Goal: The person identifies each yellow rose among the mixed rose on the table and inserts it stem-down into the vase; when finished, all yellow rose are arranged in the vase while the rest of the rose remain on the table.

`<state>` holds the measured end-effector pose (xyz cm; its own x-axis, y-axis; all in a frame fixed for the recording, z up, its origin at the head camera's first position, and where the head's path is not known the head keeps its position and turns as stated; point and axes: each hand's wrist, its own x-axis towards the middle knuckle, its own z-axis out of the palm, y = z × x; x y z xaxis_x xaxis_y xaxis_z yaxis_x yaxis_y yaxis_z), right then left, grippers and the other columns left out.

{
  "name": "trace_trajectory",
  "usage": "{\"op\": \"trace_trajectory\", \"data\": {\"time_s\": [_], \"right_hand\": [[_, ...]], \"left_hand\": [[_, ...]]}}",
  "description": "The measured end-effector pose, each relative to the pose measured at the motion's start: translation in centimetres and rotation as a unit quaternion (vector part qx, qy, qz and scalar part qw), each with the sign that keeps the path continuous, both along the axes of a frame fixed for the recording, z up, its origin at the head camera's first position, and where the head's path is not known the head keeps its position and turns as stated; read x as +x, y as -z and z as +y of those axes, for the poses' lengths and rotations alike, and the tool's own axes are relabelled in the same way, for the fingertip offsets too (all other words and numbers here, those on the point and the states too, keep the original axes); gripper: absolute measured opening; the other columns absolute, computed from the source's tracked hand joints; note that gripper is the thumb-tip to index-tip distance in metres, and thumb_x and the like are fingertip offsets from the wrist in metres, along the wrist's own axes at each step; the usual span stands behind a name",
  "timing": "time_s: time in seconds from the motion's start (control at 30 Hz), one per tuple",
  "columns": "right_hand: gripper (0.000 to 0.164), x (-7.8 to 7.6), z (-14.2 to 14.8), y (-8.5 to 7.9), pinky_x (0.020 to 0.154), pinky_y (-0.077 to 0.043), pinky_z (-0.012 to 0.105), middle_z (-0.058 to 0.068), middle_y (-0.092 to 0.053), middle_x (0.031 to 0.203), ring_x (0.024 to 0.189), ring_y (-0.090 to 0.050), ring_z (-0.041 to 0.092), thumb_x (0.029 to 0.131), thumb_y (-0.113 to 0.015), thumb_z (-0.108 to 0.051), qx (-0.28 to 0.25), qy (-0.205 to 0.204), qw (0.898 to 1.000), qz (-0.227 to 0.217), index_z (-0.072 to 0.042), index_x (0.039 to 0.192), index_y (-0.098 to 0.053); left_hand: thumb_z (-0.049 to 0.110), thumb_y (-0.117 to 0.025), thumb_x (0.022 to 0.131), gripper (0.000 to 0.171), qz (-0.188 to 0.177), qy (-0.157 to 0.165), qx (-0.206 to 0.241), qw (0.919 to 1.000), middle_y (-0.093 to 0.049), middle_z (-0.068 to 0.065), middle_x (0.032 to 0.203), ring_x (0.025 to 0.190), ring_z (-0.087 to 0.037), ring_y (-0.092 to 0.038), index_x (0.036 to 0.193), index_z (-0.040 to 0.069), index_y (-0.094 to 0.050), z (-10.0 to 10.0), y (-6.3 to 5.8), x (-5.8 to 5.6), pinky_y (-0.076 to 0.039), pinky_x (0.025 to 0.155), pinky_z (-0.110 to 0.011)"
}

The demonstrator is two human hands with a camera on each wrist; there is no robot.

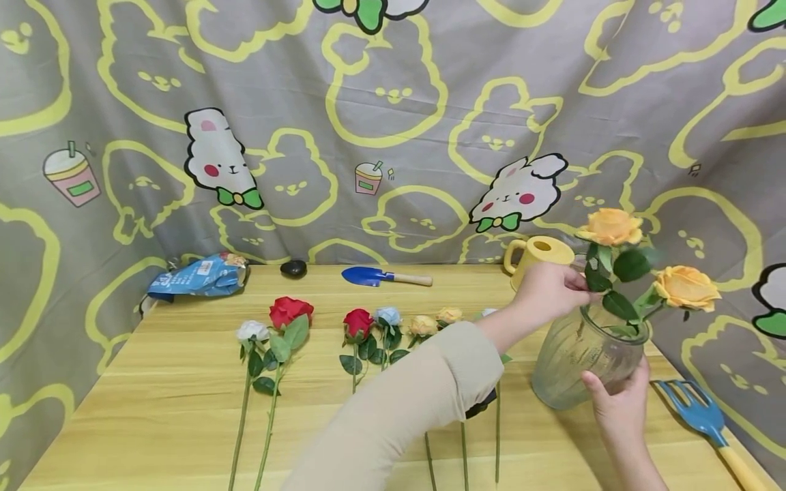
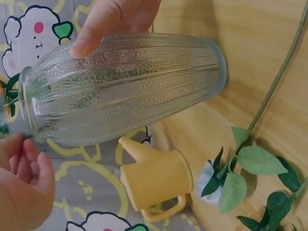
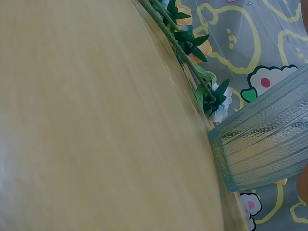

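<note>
A ribbed clear glass vase stands at the right of the table, leaning rightward in the head view. Two yellow-orange roses rise from its mouth, their stems inside. At the rim, my left hand pinches the leafy stem of the taller rose. My right hand grips the vase's side, thumb on the near face and fingers behind. In the left wrist view, the left hand is beside the rim and the right hand holds the glass. Only finger edges show in the right wrist view.
A yellow watering can stands behind the vase; a blue fork lies to its right. Red roses and other flowers lie left and centre. Along the back are a blue trowel, black stone and blue bag.
</note>
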<state>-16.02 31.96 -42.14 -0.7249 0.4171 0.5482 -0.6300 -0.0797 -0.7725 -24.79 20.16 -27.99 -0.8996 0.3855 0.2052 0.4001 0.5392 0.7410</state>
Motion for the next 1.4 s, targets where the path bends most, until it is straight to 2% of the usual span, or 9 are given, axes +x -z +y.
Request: {"op": "trace_trajectory", "data": {"time_s": [0.1, 0.37, 0.63, 0.87, 0.97, 1.07, 1.17, 1.23, 1.4], "right_hand": [[0.077, 0.0, 0.0, 0.1, 0.089, -0.038, 0.018, 0.013, -0.039, 0.124, 0.111, -0.043, 0.017, 0.070, -0.069, 0.012, -0.001, 0.003, 1.000, 0.001, -0.004, 0.135, -0.030], [0.076, -0.2, 0.2, 0.3, 0.087, -0.038, 0.017, 0.010, -0.040, 0.121, 0.109, -0.042, 0.016, 0.070, -0.069, 0.012, -0.001, 0.005, 1.000, 0.001, -0.005, 0.134, -0.029], [0.078, -0.3, 0.3, 0.3, 0.089, -0.038, 0.018, 0.012, -0.040, 0.123, 0.110, -0.043, 0.017, 0.069, -0.068, 0.014, -0.005, -0.002, 1.000, 0.010, -0.003, 0.134, -0.029], [0.077, -0.2, 0.2, 0.2, 0.088, -0.040, 0.018, 0.011, -0.042, 0.121, 0.109, -0.045, 0.017, 0.069, -0.069, 0.013, -0.010, 0.002, 1.000, -0.002, -0.004, 0.134, -0.029], [0.079, -0.2, 0.2, 0.3, 0.089, -0.039, 0.018, 0.011, -0.041, 0.123, 0.110, -0.044, 0.017, 0.069, -0.069, 0.013, -0.010, 0.001, 1.000, -0.004, -0.004, 0.134, -0.029], [0.080, -0.2, 0.1, 0.4, 0.089, -0.039, 0.018, 0.012, -0.041, 0.123, 0.110, -0.043, 0.018, 0.068, -0.070, 0.012, -0.010, 0.003, 1.000, -0.008, -0.004, 0.134, -0.029], [0.080, -0.2, 0.0, 0.4, 0.089, -0.039, 0.018, 0.012, -0.041, 0.123, 0.110, -0.043, 0.018, 0.068, -0.071, 0.012, -0.009, 0.004, 1.000, -0.011, -0.004, 0.134, -0.029], [0.080, -0.1, 0.0, 0.3, 0.089, -0.039, 0.018, 0.012, -0.041, 0.124, 0.111, -0.043, 0.018, 0.068, -0.070, 0.012, -0.006, 0.006, 1.000, -0.013, -0.005, 0.135, -0.029], [0.079, -0.1, 0.0, 0.1, 0.090, -0.038, 0.018, 0.013, -0.040, 0.123, 0.112, -0.042, 0.018, 0.069, -0.069, 0.014, -0.006, 0.006, 1.000, -0.011, -0.006, 0.135, -0.029]], "left_hand": [[0.041, -0.072, 0.073, 0.011, 0.012, 0.007, -0.029, 0.9995, -0.061, 0.024, 0.065, 0.057, 0.011, -0.045, 0.073, 0.031, -0.073, 0.4, 0.1, 0.0, -0.034, 0.050, -0.007], [0.039, -0.071, 0.075, 0.010, 0.042, 0.046, -0.039, 0.9973, -0.062, 0.025, 0.073, 0.060, 0.014, -0.044, 0.072, 0.030, -0.073, 0.6, 0.9, 0.0, -0.032, 0.053, -0.004], [0.036, -0.071, 0.076, 0.009, -0.016, 0.020, 0.036, 0.9990, -0.064, 0.022, 0.074, 0.062, 0.012, -0.048, 0.078, 0.028, -0.074, 0.0, 1.6, -0.6, -0.036, 0.053, -0.006], [0.033, -0.071, 0.077, 0.009, -0.053, 0.018, 0.075, 0.9956, -0.064, 0.020, 0.073, 0.067, 0.008, -0.050, 0.078, 0.026, -0.074, -2.4, 2.1, -1.5, -0.040, 0.057, -0.010], [0.033, -0.072, 0.076, 0.010, -0.090, 0.021, 0.111, 0.9894, -0.065, 0.018, 0.076, 0.075, 0.005, -0.053, 0.079, 0.024, -0.074, -4.8, 2.2, -2.2, -0.043, 0.065, -0.014], [0.029, -0.072, 0.076, 0.013, -0.147, 0.029, 0.155, 0.9764, -0.066, 0.013, 0.086, 0.081, 0.000, -0.055, 0.084, 0.019, -0.074, -8.6, 2.3, -3.1, -0.047, 0.073, -0.021], [0.026, -0.071, 0.078, 0.018, -0.195, 0.022, 0.178, 0.9643, -0.064, 0.007, 0.096, 0.080, -0.006, -0.054, 0.091, 0.014, -0.072, -13.3, 2.4, -3.9, -0.048, 0.073, -0.025], [0.025, -0.070, 0.079, 0.021, -0.219, 0.006, 0.186, 0.9577, -0.062, 0.004, 0.092, 0.069, -0.008, -0.050, 0.094, 0.010, -0.071, -16.5, 2.5, -4.1, -0.047, 0.066, -0.023], [0.023, -0.067, 0.082, 0.023, -0.255, -0.037, 0.193, 0.9467, -0.056, -0.005, 0.083, 0.062, -0.013, -0.045, 0.096, 0.004, -0.068, -23.1, 5.3, -4.6, -0.043, 0.061, -0.026]]}}
